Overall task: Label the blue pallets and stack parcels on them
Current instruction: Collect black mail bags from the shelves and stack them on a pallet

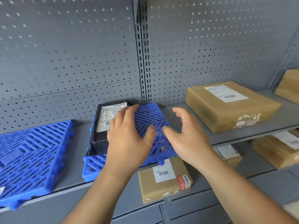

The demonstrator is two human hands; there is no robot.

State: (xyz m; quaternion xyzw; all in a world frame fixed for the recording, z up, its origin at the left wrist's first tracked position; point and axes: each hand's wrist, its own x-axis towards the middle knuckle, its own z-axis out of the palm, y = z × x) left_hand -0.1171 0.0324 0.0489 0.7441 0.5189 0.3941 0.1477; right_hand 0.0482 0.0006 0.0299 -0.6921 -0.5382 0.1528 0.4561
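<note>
Two blue slatted pallets lie on a grey shelf: one at the left (29, 152) and one in the middle (150, 117). A black parcel (98, 143) with a white label lies on the middle pallet's left half. My left hand (127, 136) hovers over the parcel's right edge, fingers spread and holding nothing. My right hand (189, 135) is open above the pallet's right edge, also holding nothing. A small brown parcel (163, 180) with a barcode label and red tape lies on the shelf just in front of the middle pallet.
A large brown parcel (226, 105) sits on the shelf to the right, with another (289, 84) at the far right. More brown parcels (275, 151) lie on a lower shelf at the right. A grey pegboard wall (80, 54) backs the shelf.
</note>
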